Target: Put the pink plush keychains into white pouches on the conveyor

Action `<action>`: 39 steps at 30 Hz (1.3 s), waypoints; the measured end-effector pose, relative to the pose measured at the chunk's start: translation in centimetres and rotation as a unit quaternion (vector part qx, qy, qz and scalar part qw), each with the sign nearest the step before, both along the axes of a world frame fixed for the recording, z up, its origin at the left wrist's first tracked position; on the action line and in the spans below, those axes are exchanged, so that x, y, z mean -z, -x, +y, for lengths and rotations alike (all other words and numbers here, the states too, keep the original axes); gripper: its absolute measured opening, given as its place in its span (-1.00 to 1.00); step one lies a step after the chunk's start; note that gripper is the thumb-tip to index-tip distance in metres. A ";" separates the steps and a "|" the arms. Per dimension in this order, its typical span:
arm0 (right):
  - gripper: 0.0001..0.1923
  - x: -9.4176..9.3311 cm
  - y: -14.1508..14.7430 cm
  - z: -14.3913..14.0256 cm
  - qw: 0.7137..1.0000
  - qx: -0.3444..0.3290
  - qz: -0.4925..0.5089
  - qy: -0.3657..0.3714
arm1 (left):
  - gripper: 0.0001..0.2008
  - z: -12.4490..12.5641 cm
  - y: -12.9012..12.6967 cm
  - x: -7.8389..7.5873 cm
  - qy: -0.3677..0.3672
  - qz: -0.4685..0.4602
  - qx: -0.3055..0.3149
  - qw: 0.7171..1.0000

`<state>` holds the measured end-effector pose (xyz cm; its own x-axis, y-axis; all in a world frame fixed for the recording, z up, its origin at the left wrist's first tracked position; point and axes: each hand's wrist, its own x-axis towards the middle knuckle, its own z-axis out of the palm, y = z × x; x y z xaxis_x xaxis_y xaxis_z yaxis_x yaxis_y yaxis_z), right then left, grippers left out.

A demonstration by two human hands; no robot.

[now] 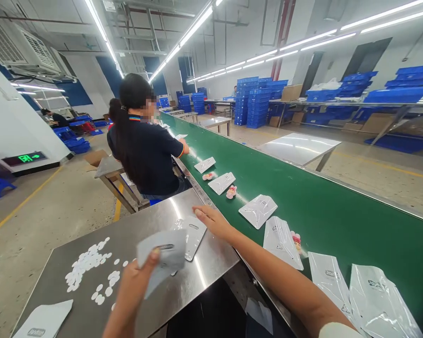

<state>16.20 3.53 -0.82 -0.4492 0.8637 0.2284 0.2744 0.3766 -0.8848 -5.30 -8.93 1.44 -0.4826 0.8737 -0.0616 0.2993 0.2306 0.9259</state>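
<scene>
1. We see a steel table [204, 267] just beside a long green belt [338, 220].
2. On the table lie a heap of small white discs [86, 265], one flat pouch [193, 234] near the belt edge, and another pouch [44, 320] at the near left corner.
3. On the belt we count several pouches [258, 210] in a row, with small pink toys [231, 191] lying beside some of them.

A thin grey pouch [165, 260] is held up off the shiny worktop [134, 234], tilted, with a small dark label on it. A second shiny pouch [192, 234] lies flat on the worktop just beside it, near the green belt's edge.
</scene>
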 end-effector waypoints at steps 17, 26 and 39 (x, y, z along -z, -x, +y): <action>-0.46 1.9 -29.8 -7.9 0.905 0.146 -0.282 0.282 | -0.62 0.3 -16.9 6.9 0.155 -0.407 0.476 0.764; -0.57 -2.0 -27.6 -10.1 0.937 0.268 -0.206 0.087 | -0.68 0.0 -17.8 6.7 0.070 -0.350 0.482 0.800; -0.83 -4.1 -13.3 -13.6 0.976 0.105 -0.190 -0.014 | -0.62 -1.2 -17.1 5.5 0.025 -0.272 0.450 0.850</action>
<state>29.54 -10.04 3.29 -0.3190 0.9420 0.1045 0.6545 0.2987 -0.6945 11.80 -10.08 -4.05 0.4919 0.8637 -0.1103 -0.0941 0.1787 0.9794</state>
